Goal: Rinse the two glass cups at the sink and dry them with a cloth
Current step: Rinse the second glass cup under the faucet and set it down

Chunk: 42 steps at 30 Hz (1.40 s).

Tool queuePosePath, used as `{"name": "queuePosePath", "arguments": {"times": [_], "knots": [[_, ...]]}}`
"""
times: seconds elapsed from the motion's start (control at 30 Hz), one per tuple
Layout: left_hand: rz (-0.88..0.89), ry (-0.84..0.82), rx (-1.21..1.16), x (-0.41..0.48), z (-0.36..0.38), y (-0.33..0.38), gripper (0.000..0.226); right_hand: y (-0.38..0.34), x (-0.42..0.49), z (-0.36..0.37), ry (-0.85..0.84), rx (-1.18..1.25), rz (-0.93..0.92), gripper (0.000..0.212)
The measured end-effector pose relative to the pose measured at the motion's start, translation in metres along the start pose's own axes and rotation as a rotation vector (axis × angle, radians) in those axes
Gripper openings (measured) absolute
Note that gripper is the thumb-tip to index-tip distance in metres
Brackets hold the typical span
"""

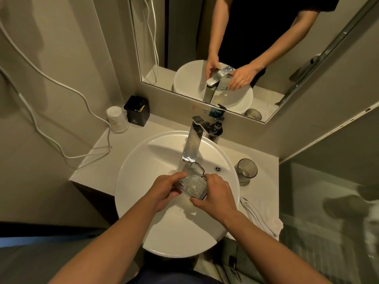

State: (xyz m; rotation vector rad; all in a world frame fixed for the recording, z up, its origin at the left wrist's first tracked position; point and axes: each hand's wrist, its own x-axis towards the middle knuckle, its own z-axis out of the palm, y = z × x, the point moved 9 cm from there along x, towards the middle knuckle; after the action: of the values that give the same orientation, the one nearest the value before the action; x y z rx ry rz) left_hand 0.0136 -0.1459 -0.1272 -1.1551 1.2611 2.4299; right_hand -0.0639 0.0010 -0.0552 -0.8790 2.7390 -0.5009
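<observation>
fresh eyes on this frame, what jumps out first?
The left hand and right hand grip a glass cup, tipped on its side just below the tap over the white sink. The second glass cup stands on the counter right of the sink, with a cloth lying nearer the person, beside the rim.

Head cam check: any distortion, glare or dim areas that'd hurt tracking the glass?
Head view: heavy wide-angle distortion, the mirror edges slant; light is warm and dim, lower left dark; glare streaks on the faucet spout; the glass cup, gripped by left hand and right hand, is transparent and faint against the white sink; shadows fall inside it.
</observation>
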Motion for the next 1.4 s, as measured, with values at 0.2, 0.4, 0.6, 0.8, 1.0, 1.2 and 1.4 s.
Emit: {"name": "queuePosePath", "arguments": {"times": [0.2, 0.4, 0.6, 0.8, 1.0, 1.2, 1.4], "knots": [[-0.009, 0.007, -0.242, -0.005, 0.007, -0.003, 0.025, 0.000, 0.000, -0.005, 0.002, 0.017, 0.007, 0.079], [-0.046, 0.015, -0.368, -0.012, 0.014, -0.005, 0.018, 0.000, -0.001, -0.008, 0.010, 0.036, 0.003, 0.085], [-0.081, 0.031, -0.392, -0.011, 0.014, -0.008, 0.027, -0.002, -0.001, -0.013, 0.023, 0.056, 0.002, 0.086], [-0.124, 0.041, -0.450, -0.011, 0.015, -0.010, 0.029, -0.006, 0.003, -0.017, 0.038, 0.104, -0.004, 0.086], [-0.133, 0.053, -0.512, -0.004, 0.007, -0.010, 0.037, -0.014, 0.010, -0.020, 0.028, 0.174, -0.014, 0.080], [-0.119, 0.116, -0.507, 0.005, -0.008, -0.013, 0.056, -0.013, 0.020, -0.009, -0.040, 0.205, 0.001, 0.081], [-0.112, 0.197, -0.500, 0.002, -0.022, -0.012, 0.071, -0.016, 0.030, 0.001, -0.088, 0.239, 0.006, 0.079]]}}
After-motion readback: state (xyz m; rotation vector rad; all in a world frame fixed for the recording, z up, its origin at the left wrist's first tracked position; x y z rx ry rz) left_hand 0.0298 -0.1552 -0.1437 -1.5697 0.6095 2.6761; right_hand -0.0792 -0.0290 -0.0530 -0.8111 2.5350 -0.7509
